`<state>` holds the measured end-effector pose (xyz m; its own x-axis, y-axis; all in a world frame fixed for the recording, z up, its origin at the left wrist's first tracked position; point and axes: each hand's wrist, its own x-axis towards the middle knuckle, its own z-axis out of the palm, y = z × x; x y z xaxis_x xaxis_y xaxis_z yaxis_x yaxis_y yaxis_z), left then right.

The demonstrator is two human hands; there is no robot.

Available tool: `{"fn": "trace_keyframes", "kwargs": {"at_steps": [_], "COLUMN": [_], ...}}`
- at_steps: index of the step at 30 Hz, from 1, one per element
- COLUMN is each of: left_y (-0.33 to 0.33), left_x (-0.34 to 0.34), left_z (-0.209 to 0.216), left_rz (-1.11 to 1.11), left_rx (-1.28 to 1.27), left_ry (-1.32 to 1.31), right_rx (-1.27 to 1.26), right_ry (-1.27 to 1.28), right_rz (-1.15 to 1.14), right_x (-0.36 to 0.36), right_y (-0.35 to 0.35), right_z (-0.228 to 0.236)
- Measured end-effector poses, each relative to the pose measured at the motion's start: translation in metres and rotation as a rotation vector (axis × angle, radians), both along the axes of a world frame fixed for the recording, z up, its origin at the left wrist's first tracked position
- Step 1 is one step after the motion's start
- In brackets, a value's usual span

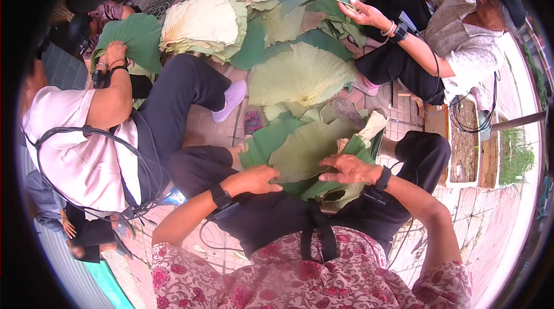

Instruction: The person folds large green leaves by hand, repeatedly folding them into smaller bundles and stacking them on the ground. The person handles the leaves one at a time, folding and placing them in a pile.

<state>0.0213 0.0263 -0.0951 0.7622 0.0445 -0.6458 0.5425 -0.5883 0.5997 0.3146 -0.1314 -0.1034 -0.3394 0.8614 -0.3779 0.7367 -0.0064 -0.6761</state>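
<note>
Green leaves (306, 148) lie between left hand (253, 180), fingers loosely bent, hold indeterminable, and right hand (351, 169), fingers spread; both point inward. Lower leaf layers: partly hidden.

Wearer's two hands (254, 180), one cream leaf stack (199, 23), one lavender shoe (231, 100); overlapping leaves (306, 150) uncountable
</note>
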Motion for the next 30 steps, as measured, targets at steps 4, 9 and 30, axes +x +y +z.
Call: {"fn": "trace_keyframes", "kwargs": {"at_steps": [4, 9, 30], "left_y": [-0.052, -0.067, -0.080], "left_x": [-0.023, -0.048, 0.081], "left_z": [0.114, 0.169, -0.003], "left_rz": [0.231, 0.195, 0.159], "left_rx": [0.044, -0.095, 0.069], "left_ry": [-0.380, -0.199, -0.131], "right_rx": [-0.143, -0.134, -0.115], "right_ry": [-0.116, -0.180, -0.498], "right_rz": [-0.275, -0.183, 0.055], "right_x": [0.071, 0.108, 0.038], "right_y": [0.024, 0.019, 0.054], "right_z": [0.017, -0.061, -0.148]}}
